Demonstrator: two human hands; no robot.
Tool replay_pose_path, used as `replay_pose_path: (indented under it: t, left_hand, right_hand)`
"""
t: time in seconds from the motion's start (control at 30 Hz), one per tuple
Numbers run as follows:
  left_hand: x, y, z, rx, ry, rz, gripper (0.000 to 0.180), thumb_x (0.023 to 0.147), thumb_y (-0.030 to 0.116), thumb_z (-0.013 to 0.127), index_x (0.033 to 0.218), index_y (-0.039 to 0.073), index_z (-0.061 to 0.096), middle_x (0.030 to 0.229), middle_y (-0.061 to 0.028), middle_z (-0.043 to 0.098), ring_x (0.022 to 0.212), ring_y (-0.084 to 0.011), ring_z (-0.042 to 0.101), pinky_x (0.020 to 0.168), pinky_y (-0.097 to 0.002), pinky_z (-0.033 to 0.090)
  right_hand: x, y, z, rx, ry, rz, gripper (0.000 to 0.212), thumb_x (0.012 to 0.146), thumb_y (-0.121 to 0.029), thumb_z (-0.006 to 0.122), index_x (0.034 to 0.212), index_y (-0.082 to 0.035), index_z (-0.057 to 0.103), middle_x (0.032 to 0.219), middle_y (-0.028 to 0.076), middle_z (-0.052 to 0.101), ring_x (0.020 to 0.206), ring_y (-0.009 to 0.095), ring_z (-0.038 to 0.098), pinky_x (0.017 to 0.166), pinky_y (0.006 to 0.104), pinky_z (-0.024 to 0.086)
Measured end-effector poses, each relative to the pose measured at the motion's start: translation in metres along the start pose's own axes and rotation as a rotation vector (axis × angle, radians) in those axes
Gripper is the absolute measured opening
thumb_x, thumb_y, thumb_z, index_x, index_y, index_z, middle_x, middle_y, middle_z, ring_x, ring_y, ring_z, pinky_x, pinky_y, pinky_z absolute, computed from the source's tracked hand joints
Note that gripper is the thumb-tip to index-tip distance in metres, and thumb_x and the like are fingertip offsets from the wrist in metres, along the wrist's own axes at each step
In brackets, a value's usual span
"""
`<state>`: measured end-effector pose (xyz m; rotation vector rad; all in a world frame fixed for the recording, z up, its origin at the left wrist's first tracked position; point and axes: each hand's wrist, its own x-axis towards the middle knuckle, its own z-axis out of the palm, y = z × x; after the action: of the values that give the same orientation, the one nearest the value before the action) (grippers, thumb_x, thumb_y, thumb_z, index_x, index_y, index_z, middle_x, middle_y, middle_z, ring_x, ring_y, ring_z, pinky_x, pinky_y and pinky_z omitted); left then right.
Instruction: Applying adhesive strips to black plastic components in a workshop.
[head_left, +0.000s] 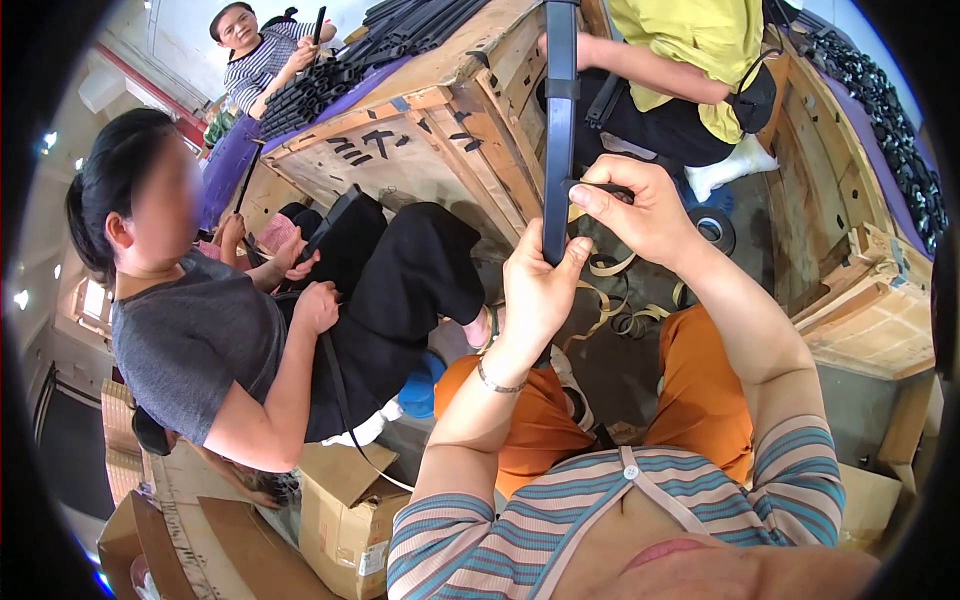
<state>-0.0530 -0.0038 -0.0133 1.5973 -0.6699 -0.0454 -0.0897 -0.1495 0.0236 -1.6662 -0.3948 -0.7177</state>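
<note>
A long, straight, dark blue-black bar (561, 135) stands nearly upright in front of me and runs out past the top of the view. My left hand (540, 285) is closed around its lower part, with the thumb along its face. Just above, on the right side of the bar, my right hand (640, 212) pinches a small dark piece (608, 190). That piece reaches from my fingers to the bar's edge; its exact kind is hidden by the fingers. A raised dark band crosses the bar higher up.
A wooden crate (385, 150) ahead carries stacked black strips (330, 95). At left sits a person in grey (215, 350) holding a black object; a person in yellow (690, 60) works ahead right. Tan strips (605, 310) curl on the floor near a tape roll (714, 230). Cardboard boxes (345, 520) stand lower left.
</note>
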Motion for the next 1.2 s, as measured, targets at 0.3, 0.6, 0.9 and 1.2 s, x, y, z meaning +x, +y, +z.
replay_pose_path:
  t: [0.3, 0.6, 0.9, 1.2]
  left_hand:
    - [0.0, 0.002, -0.002, 0.011, -0.007, -0.004, 0.018, 0.08, 0.011, 0.066, 0.078, 0.004, 0.05, 0.063, 0.0032, 0.05, 0.059, -0.0037, 0.042, 0.053, -0.02, 0.039]
    - [-0.001, 0.006, 0.001, -0.07, -0.087, -0.1, 0.018, 0.083, 0.018, 0.064, 0.081, 0.007, 0.05, 0.054, 0.0039, 0.047, 0.04, -0.0025, 0.039, 0.036, -0.0175, 0.03]
    - [0.009, 0.005, -0.009, -0.521, -0.319, -0.332, 0.038, 0.095, 0.037, 0.035, 0.086, 0.002, 0.048, 0.061, -0.0054, 0.049, 0.041, -0.0109, 0.041, 0.037, -0.0217, 0.034]
    - [0.006, 0.005, -0.025, -0.483, -0.244, -0.183, 0.016, 0.089, 0.018, 0.053, 0.092, 0.003, 0.048, 0.059, 0.0021, 0.045, 0.043, -0.0041, 0.04, 0.039, -0.0174, 0.031]
  right_hand:
    - [0.002, 0.003, 0.002, -0.028, 0.023, 0.041, 0.018, 0.084, -0.016, 0.062, 0.074, -0.001, 0.061, 0.06, -0.005, 0.05, 0.056, 0.0, 0.04, 0.048, 0.0184, 0.031]
    - [0.006, 0.011, 0.003, -0.099, 0.016, 0.057, 0.02, 0.081, -0.018, 0.061, 0.076, 0.0, 0.061, 0.059, -0.002, 0.051, 0.058, 0.001, 0.043, 0.051, 0.0199, 0.034]
    - [0.005, 0.024, 0.005, 0.011, 0.135, 0.216, 0.024, 0.082, -0.018, 0.06, 0.064, -0.003, 0.056, 0.054, -0.008, 0.042, 0.053, 0.0, 0.035, 0.046, 0.019, 0.028]
    - [0.008, 0.014, -0.005, -0.012, 0.026, 0.132, 0.019, 0.087, -0.019, 0.057, 0.083, -0.002, 0.064, 0.066, -0.004, 0.059, 0.059, 0.003, 0.046, 0.052, 0.0202, 0.037]
